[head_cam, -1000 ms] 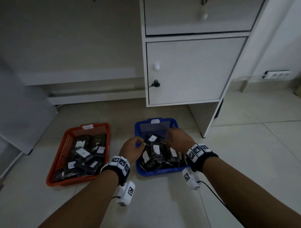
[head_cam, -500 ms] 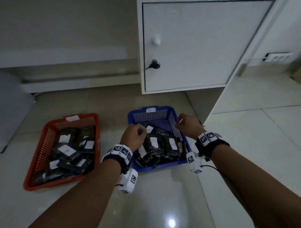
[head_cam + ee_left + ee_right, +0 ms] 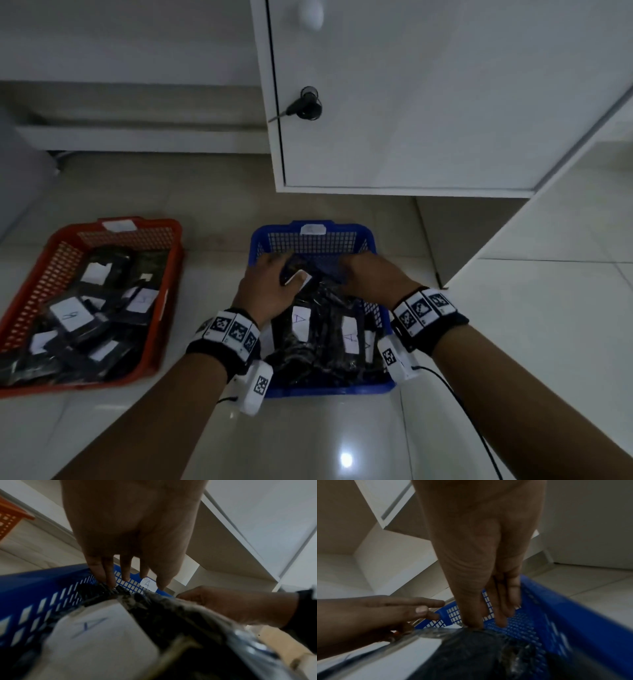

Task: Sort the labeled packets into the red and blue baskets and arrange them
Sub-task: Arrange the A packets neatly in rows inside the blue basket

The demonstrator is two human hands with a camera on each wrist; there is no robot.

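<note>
Both hands reach into the blue basket (image 3: pixel 313 240), which sits on the tiled floor (image 3: pixel 513 342) just in front of a white cabinet (image 3: pixel 428 120). The left hand (image 3: pixel 265 291) lies over the far end of the dark packets (image 3: pixel 318 339) heaped in that basket; its fingers (image 3: pixel 109 577) are stretched out almost straight, tips touching the top of a packet near the mesh wall, gripping nothing. The right hand (image 3: pixel 373 277) is beside it, just to the right, its fingers (image 3: pixel 501 614) also extended and pressed down on the end of a dark packet close to the basket's far corner; whether the thumb pinches the wrapper cannot be told. The packets in the blue basket carry white labels, several marked with a letter A, and a white tag marked the same way sticks to the basket's far rim. Well apart to the left stands the red basket (image 3: pixel 164 308), also on the floor and holding more dark labelled packets lying at mixed angles. A key (image 3: pixel 294 111) sticks out of the cabinet door's lock.
</note>
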